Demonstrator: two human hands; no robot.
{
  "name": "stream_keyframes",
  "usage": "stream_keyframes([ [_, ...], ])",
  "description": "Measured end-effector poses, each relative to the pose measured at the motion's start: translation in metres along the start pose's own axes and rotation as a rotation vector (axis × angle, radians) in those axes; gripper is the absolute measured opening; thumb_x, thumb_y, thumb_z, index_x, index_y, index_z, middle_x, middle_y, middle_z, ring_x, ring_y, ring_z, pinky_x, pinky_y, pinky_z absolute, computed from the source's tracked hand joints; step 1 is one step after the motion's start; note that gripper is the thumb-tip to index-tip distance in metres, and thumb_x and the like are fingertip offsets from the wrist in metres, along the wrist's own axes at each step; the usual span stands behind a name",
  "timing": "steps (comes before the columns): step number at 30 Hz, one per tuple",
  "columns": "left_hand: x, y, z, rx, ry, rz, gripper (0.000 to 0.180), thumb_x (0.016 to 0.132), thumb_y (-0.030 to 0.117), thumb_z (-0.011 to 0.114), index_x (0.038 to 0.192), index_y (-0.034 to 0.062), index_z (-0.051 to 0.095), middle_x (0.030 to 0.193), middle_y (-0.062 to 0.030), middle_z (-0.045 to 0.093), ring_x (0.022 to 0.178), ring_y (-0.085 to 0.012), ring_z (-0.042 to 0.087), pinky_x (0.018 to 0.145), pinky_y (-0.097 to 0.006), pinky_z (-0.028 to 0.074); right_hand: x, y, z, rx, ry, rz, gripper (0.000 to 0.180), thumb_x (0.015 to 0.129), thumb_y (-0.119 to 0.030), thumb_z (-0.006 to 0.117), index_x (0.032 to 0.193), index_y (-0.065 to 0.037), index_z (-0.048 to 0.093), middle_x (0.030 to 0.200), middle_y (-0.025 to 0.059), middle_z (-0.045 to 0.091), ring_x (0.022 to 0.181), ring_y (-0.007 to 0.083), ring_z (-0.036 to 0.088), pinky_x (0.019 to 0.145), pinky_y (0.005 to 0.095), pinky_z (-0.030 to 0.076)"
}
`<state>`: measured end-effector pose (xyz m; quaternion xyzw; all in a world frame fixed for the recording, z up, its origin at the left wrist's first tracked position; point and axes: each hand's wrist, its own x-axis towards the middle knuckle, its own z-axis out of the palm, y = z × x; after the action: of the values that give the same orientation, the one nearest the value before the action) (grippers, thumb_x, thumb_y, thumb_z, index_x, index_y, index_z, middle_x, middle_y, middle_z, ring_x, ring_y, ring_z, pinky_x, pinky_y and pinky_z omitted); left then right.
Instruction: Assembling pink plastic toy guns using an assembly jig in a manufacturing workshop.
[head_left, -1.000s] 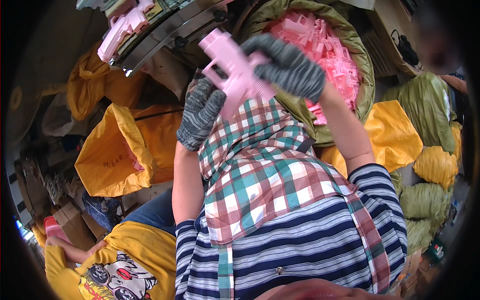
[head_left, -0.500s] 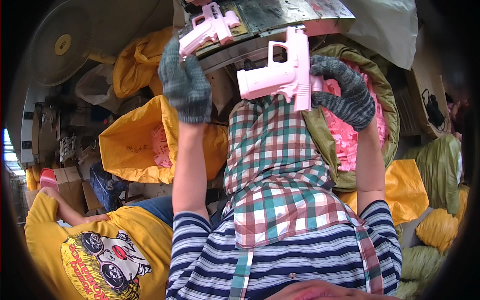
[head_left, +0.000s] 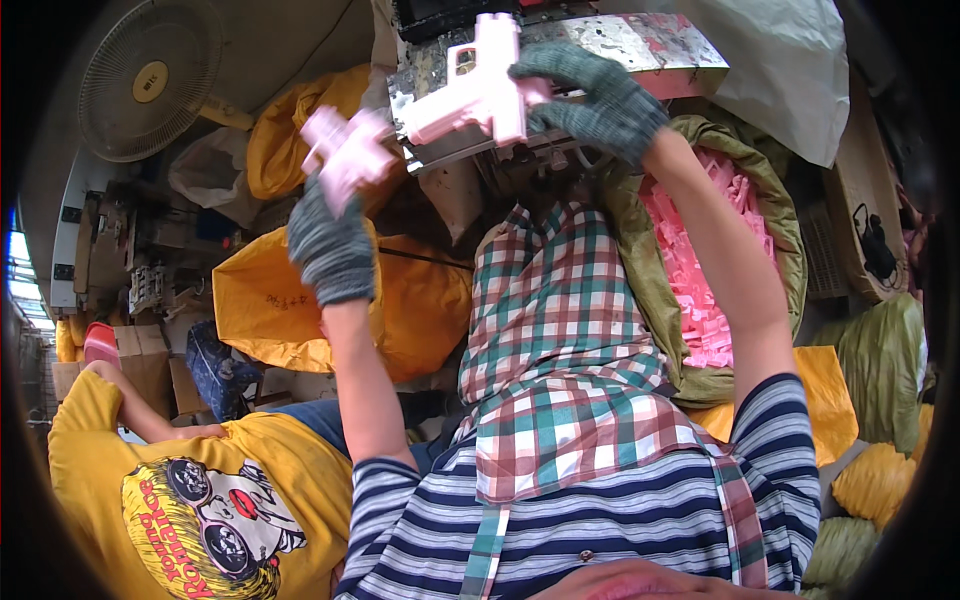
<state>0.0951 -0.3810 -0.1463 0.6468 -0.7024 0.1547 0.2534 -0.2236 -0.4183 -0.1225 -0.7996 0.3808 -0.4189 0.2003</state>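
Note:
Both my hands wear dark grey knitted gloves. My left hand is closed round the grip of a pink toy pistol, which is smeared by motion and hangs above the yellow sack on the left. My right hand pinches a second pale pink toy pistol by the knob on its side. That one is over the near edge of the paint-stained metal machine table, its barrel end pointing away from me and its grip to the left.
A green sack full of pink plastic pieces stands to my right. At my left is an open yellow sack. A person in a yellow shirt sits close on the left. Behind them stands a fan.
My left hand has taken the far toy pistol off the machine table and moved left and nearer. My right hand has carried its pistol away from me and left, onto the table's edge.

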Motion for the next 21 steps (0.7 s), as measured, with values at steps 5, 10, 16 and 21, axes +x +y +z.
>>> stream_keyframes([
  [5, -0.042, -0.063, -0.013, 0.432, -0.355, -0.321, 0.070, 0.078, 0.040, 0.060, 0.133, 0.0064, 0.032, 0.127, -0.0238, 0.040, 0.116, -0.0377, 0.039, 0.099, -0.044, 0.030, 0.054, 0.035, 0.012, -0.408, -0.201, -0.067, 0.039, 0.085, -0.022, 0.054, 0.123, -0.013, 0.050, 0.129, 0.0122, 0.045, 0.119, 0.0279, 0.042, 0.100, 0.0357, 0.034],
  [10, -0.051, -0.040, 0.009, -0.026, -0.555, -0.272, 0.058, 0.081, 0.033, 0.059, 0.129, 0.0070, 0.039, 0.112, -0.0200, 0.055, 0.100, -0.0325, 0.054, 0.087, -0.039, 0.041, -0.003, 0.021, -0.015, -0.173, -0.071, 0.004, 0.034, 0.079, -0.018, 0.063, 0.111, -0.006, 0.056, 0.109, 0.0111, 0.059, 0.099, 0.0235, 0.057, 0.085, 0.0331, 0.044],
  [16, -0.077, 0.055, 0.032, -0.783, -1.204, 0.123, 0.049, 0.083, 0.026, 0.061, 0.125, 0.0040, 0.046, 0.114, -0.0144, 0.056, 0.102, -0.0217, 0.055, 0.089, -0.031, 0.042, -0.165, 0.107, -0.037, -0.301, -0.530, 0.594, 0.038, 0.073, -0.014, 0.065, 0.109, -0.006, 0.057, 0.106, 0.0121, 0.059, 0.095, 0.0260, 0.058, 0.081, 0.0345, 0.046],
  [21, -0.083, 0.118, 0.039, -0.735, -1.417, 0.488, 0.052, 0.083, 0.029, 0.059, 0.126, 0.0031, 0.044, 0.115, -0.0187, 0.055, 0.105, -0.0279, 0.054, 0.091, -0.033, 0.041, -0.256, 0.135, 0.005, -0.634, -0.610, 0.871, 0.038, 0.068, -0.006, 0.059, 0.105, -0.013, 0.059, 0.107, 0.0139, 0.059, 0.092, 0.0311, 0.060, 0.078, 0.0379, 0.049],
])
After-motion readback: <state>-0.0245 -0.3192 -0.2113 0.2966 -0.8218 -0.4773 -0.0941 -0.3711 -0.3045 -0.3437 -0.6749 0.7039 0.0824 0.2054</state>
